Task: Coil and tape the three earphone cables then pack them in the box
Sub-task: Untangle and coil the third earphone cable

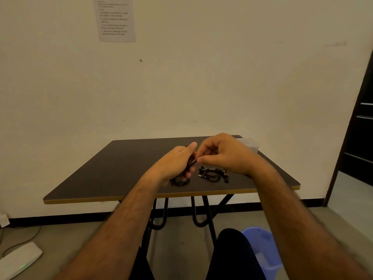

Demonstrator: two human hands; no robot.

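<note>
Above a dark table [113, 168] set against a pale wall, our two hands meet over the work. Our left hand [177, 160] is curled round a black earphone cable [191, 161], fingers wrapped under it and the thumb raised straight above. Our right hand [224, 152] is bent at the knuckles, its thumb and forefinger pinching the same cable at the spot where it pokes out of the left fist. The two hands touch at the fingertips.

A dark coil of cable [179, 181] lies on the tabletop just below the left hand; we cannot tell whether it joins the piece being held. A second bundle of earphone cables [212, 174], with small plugs and buds showing, lies on the table just beside it, under the right wrist. Whether any of it is taped is too small and dark to make out.

A clear plastic box [251, 145] stands at the far right corner of the table, partly hidden behind the right hand.

A printed sheet [116, 19] hangs on the wall. On the floor sit a blue bin [266, 249] at right and a white device [18, 259] with a green light at left.
</note>
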